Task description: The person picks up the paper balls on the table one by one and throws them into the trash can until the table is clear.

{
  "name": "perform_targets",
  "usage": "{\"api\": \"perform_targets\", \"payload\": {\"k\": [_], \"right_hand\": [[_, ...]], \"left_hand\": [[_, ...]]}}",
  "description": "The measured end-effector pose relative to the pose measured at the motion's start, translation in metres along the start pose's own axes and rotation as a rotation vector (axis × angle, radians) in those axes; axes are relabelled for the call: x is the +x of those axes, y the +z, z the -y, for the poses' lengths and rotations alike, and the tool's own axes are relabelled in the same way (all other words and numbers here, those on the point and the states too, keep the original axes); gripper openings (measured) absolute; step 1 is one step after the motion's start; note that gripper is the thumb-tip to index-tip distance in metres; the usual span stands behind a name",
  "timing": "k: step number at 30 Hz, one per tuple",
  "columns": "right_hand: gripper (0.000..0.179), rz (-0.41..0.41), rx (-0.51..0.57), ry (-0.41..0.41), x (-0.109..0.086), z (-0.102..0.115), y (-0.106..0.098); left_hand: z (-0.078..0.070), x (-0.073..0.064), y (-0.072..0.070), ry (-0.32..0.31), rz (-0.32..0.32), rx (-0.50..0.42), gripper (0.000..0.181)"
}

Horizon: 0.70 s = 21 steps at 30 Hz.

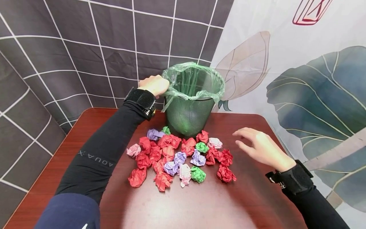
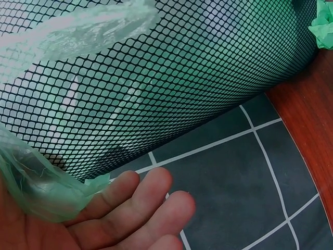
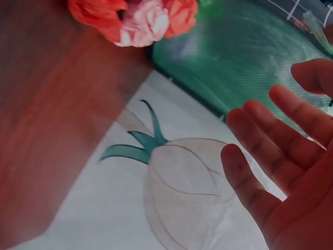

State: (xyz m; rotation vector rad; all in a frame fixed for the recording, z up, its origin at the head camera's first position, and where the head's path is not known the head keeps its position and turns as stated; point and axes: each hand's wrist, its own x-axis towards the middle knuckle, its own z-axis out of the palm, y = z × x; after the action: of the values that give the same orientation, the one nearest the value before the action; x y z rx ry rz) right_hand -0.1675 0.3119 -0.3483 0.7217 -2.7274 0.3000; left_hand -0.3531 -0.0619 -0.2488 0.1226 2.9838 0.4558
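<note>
A green translucent trash bag (image 1: 191, 76) lines a mesh wastebasket (image 1: 187, 116) and folds over its rim. My left hand (image 1: 155, 85) is at the basket's left rim with fingers curled; the left wrist view shows the bag's edge (image 2: 60, 200) pinched between the palm and the fingers (image 2: 156, 208). My right hand (image 1: 261, 148) hovers over the table's right side, fingers loosely bent and holding nothing. Several crumpled paper balls, such as a red one (image 1: 226, 173), a green one (image 1: 198, 174) and a purple one (image 1: 198, 158), lie in front of the basket.
The wastebasket stands at the far edge of a brown wooden table (image 1: 183, 210). Behind it hangs a dark cloth with white grid lines (image 1: 114, 60). On the right is a white cloth printed with leaves (image 1: 328, 95).
</note>
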Motion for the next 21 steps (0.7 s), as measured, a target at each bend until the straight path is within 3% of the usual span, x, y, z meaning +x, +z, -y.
{"api": "perform_targets", "payload": {"k": [7, 21], "right_hand": [[0.029, 0.043, 0.031, 0.009, -0.016, -0.007, 0.019], [0.044, 0.216, 0.051, 0.054, -0.024, -0.007, 0.056]], "left_hand": [[0.000, -0.002, -0.001, -0.002, -0.004, -0.008, 0.031], [0.000, -0.002, -0.003, -0.002, 0.018, 0.012, 0.033]]}}
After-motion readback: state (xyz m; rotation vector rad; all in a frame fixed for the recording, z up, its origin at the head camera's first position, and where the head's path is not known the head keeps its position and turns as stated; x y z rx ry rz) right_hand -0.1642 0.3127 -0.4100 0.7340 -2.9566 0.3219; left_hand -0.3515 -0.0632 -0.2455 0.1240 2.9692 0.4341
